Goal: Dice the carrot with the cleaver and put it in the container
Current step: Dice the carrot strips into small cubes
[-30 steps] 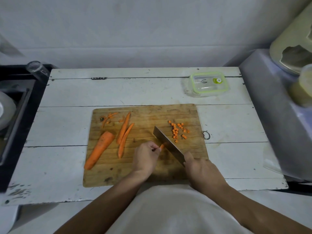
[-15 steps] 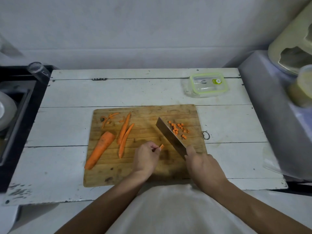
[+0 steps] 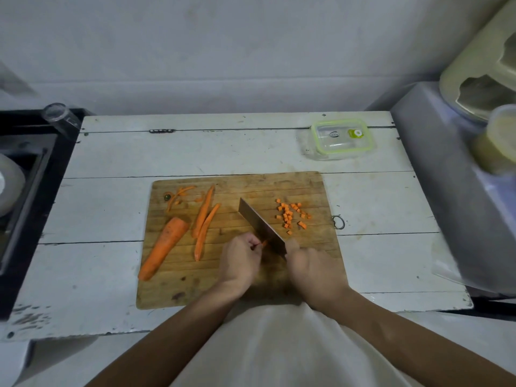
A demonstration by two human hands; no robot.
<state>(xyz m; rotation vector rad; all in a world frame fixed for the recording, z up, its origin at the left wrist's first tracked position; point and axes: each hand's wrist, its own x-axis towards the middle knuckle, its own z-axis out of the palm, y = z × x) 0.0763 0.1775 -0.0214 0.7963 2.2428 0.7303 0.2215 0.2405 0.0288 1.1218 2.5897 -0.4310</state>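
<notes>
Cleaver (image 3: 259,224) in right hand (image 3: 315,272) points far-left across board (image 3: 312,188).

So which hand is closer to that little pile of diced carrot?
Right. The right hand, gripping the cleaver, sits just below the diced carrot; the left hand is farther, across the blade, pinching a carrot stub.

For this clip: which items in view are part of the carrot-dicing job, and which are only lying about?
Part of the job:
- cleaver, gripped by the right hand
- carrot stub, pinched by the left hand
- carrot dice
- carrot strips
- large carrot piece
- cutting board
- lidded container

Lying about:
- peel scraps
- glass
- metal ring
</notes>
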